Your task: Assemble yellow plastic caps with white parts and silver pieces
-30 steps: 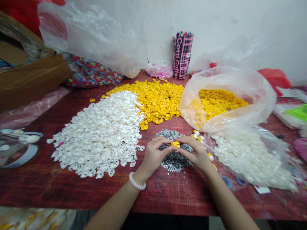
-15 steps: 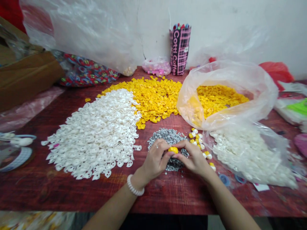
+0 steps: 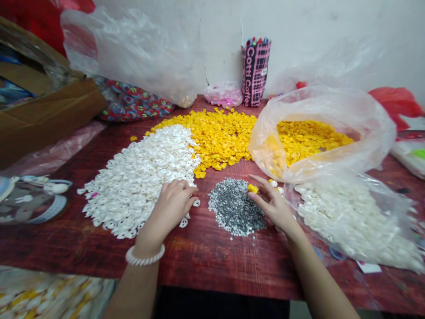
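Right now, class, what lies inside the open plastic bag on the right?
Inside the open plastic bag lie yellow pieces, seen through its mouth and, dimly, its left side. Anything beneath the top layer is covered.

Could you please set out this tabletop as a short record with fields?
Left hand: at the right edge of the white pile; its grip is hidden
Right hand: holding a yellow piece near the grey pile
Back middle: yellow pile
Right side: open plastic bag with yellow pieces; nearer, clear bag of white pieces
Against the wall: plaid bag, upright
Surface: red-brown table
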Demonstrator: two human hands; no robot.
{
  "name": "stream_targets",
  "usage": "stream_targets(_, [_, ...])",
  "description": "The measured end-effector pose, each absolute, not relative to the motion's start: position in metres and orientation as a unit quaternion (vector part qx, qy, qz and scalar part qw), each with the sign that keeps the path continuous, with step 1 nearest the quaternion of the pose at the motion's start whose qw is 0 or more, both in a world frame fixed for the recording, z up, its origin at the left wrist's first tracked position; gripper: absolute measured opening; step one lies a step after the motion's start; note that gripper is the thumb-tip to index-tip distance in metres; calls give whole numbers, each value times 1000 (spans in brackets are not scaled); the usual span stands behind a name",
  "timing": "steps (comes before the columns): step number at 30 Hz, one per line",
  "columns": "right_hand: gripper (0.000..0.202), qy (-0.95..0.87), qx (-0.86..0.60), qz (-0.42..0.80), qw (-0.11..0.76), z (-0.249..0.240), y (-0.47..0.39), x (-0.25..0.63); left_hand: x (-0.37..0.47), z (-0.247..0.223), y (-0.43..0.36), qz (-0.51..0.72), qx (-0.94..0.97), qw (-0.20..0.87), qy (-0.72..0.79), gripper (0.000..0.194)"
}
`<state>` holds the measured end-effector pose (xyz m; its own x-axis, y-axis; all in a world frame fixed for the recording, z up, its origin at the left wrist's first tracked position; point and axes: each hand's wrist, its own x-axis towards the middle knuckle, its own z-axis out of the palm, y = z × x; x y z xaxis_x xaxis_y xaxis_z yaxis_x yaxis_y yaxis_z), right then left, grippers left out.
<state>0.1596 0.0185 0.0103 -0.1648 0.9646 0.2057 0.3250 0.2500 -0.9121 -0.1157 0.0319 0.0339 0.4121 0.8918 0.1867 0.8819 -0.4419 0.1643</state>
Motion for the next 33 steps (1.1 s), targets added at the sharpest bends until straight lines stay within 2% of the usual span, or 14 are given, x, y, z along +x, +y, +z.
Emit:
stream_targets(4, [31,-670,-504,372,398,11,18,156,-125,23,30,88,861,37,500,17])
stream_targets(10, [29,-640,-520,378,421,6,16,153,-119,15,33,96,863,87,489,17])
stream_targets(13, [22,-677,-523,288,430,7,14,151,-108,21,33,197,816,172,516,14])
stream_targets(16, [23,-719,-505,195,436,11,10,147,-78,22,37,385,699,321,510,13])
stream_targets(19, [26,-737,-483,164,442,11,9,144,-40,15,43,478,606,425,473,24])
stream_targets(21, [28,-735,-483,148,453,8,10,144,-19,8,45,482,588,452,467,27])
stream_targets(25, [31,-750,-477,64,453,-2,14,148,-1,0,39,475,525,538,457,15])
stream_targets(33, [29,-782,-474,-40,404,-1,17,155,-5,3,25,457,479,634,401,16])
